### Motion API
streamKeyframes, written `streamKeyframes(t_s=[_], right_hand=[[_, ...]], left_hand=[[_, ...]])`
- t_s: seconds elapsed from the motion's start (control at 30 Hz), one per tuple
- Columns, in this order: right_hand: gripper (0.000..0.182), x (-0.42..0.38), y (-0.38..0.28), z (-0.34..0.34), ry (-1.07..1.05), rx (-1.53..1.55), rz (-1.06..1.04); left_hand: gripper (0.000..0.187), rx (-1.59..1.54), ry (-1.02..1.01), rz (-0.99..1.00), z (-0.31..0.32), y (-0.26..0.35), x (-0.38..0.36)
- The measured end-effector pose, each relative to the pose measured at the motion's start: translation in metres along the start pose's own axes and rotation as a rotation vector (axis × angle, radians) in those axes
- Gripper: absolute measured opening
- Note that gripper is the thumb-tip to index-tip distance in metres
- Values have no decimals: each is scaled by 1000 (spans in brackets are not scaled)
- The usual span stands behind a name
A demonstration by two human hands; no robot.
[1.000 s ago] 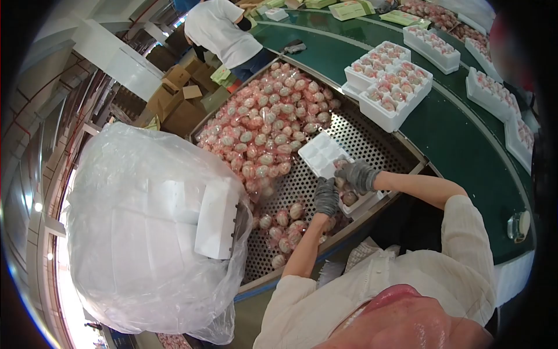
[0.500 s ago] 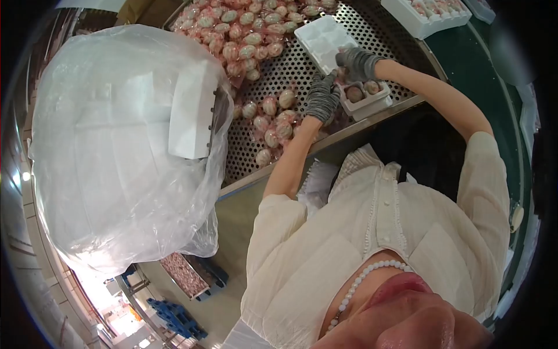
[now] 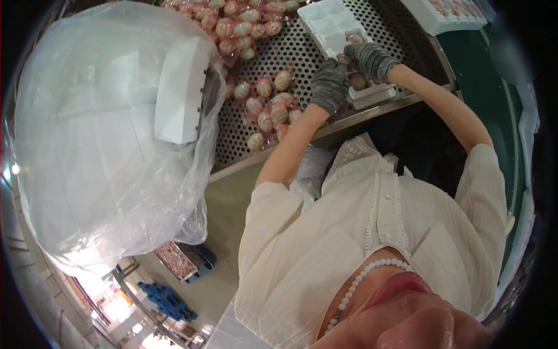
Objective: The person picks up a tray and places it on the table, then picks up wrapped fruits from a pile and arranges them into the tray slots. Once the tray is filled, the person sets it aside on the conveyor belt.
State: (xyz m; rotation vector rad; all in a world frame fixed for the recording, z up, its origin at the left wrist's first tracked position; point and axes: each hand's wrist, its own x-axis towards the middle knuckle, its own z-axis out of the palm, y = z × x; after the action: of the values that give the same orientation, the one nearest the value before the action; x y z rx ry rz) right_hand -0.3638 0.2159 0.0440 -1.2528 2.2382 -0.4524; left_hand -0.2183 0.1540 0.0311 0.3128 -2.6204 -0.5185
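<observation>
Both my hands wear grey striped gloves and meet over the near half of a white foam tray (image 3: 326, 24) with moulded hollows. My left hand (image 3: 329, 87) is closed at the tray's left edge. Reaching in from the right, my right hand (image 3: 375, 61) has its fingers curled. Between the fingertips is a small brownish wrapped egg (image 3: 343, 59), mostly hidden by the gloves. One egg (image 3: 354, 38) sits in a hollow just beyond my right fingers, and another egg (image 3: 358, 81) lies in the near part of the tray.
Loose wrapped eggs (image 3: 264, 121) lie left of my left hand on the perforated metal table (image 3: 302, 58); a larger heap (image 3: 241, 29) is behind them. A big clear plastic bag (image 3: 104, 134) with white foam boxes stands left. A filled foam tray (image 3: 447, 14) rests by the green surface (image 3: 482, 87).
The whole view has shifted, so the table sits higher in the picture. My right hand has moved slightly right, and an egg now shows in a hollow beyond its fingers.
</observation>
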Motion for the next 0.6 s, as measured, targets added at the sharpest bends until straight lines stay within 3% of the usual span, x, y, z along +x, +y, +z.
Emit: streamKeyframes(t_s=[0.07,0.1,0.17,0.23,0.3,0.37,0.4,0.5,0.53,0.6], right_hand=[[21,-1,-28,4,176,308,463],[21,0,-35,0,165,318,465],[17,15,-34,-8,-217,-737,-192],[17,19,-15,-2,-128,-586,-179],[17,9,-17,-8,-119,-552,-124],[18,2,-17,-6,-113,-530,-103],[15,2,-17,-4,-99,-400,-81],[13,2,-11,4,-43,-7,-7],[14,0,-6,6,-29,119,18],[21,-17,3,1,-33,476,28]], left_hand=[[24,23,-73,-35,0,-7,2],[22,39,-140,-46,1,-10,3],[21,-84,-63,65,0,-32,0],[23,-980,-293,-586,-7,-47,-1],[31,-1131,-218,-670,-1,-70,-12],[40,-36,-498,-222,-1,-82,-25],[49,135,-756,-244,-28,-53,-19],[53,330,-668,-126,-5,-36,-46],[57,263,-864,-60,-3,-41,-38],[57,167,-801,-99,-4,-48,-34]])
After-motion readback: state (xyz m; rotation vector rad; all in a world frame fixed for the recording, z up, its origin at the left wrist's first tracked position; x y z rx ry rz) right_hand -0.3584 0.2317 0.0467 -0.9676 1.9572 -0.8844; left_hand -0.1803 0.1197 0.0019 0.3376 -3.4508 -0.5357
